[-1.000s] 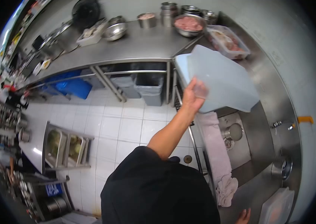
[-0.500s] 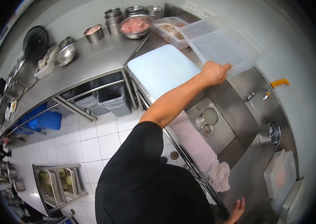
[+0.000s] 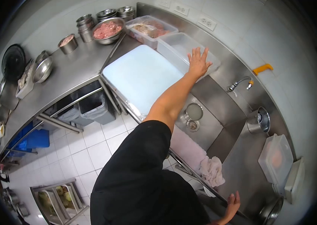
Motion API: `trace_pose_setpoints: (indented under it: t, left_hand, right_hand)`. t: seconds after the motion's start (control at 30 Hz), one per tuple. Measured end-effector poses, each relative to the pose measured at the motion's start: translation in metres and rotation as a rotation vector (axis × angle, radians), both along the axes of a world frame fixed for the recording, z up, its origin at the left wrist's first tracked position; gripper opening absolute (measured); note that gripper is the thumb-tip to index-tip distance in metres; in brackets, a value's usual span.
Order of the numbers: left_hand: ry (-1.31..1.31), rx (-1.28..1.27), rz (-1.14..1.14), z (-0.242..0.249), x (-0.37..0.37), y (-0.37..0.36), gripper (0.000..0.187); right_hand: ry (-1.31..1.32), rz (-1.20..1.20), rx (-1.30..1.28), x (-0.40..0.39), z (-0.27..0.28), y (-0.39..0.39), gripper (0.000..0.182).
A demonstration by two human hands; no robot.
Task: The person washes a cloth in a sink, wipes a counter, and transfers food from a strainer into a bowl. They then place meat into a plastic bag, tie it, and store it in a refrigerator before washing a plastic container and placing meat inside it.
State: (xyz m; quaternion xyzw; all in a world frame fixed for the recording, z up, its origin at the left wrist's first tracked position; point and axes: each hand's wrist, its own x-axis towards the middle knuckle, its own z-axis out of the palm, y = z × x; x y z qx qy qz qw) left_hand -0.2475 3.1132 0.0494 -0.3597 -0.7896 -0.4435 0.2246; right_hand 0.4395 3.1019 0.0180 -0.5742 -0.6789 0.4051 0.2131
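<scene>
My left hand is open with its fingers spread, overlapping the right end of a clear plastic tub. The tub sits behind the pale blue cutting board, by the back wall of the counter. Beyond it, another clear tub contains food. Low in the view, my right hand hovers at the counter's front edge, fingers extended and holding nothing. Nearest to it lies a crumpled pink cloth, beside a folded pink towel along the sink edge.
A steel sink holds a small steel bowl. The tap and an orange handle are at the wall. A steel pot and lidded tub stand right. A bowl of raw meat stands far left.
My left hand has let go of the clear tub it gripped. The tub has come down behind the cutting board, and the fingers have spread. The whole view has shifted left.
</scene>
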Motion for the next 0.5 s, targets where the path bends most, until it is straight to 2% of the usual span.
trace_pose_setpoints:
  t: [0.03,0.13,0.2,0.27,0.3,0.4,0.43,0.47,0.5]
  left_hand:
    - [-0.094,0.121,-0.001,0.001,-0.001,-0.009,0.069]
    - [-0.044,0.038,-0.065,-0.025,0.022,-0.074,0.069]
    - [0.032,-0.06,0.13,-0.044,0.053,-0.149,0.071]
    - [0.01,-0.028,0.319,-0.071,0.095,-0.241,0.069]
    - [-0.074,-0.099,0.447,-0.086,0.123,-0.29,0.068]
    - [-0.274,-0.283,0.685,-0.176,0.228,-0.441,0.063]
    - [-0.523,-0.393,0.693,-0.219,0.277,-0.496,0.059]
    - [-0.791,-0.381,0.662,-0.27,0.337,-0.552,0.056]
    - [-1.207,-0.462,0.739,-0.284,0.406,-0.59,0.056]
  right_hand:
    - [0.008,0.024,-0.009,-0.013,0.004,0.002,0.052]
    - [0.031,0.168,-0.001,-0.047,0.011,0.018,0.05]
    - [0.096,0.223,0.0,-0.071,0.008,0.027,0.048]
    - [0.026,0.34,0.052,-0.091,0.014,0.04,0.046]
    - [-0.004,0.42,0.081,-0.106,0.017,0.049,0.045]
    - [0.0,0.6,0.134,-0.159,0.017,0.067,0.042]
    - [0.02,0.706,0.176,-0.181,0.015,0.069,0.042]
    - [0.045,0.796,0.219,-0.204,0.015,0.067,0.042]
    - [0.072,0.868,0.266,-0.222,0.015,0.061,0.041]
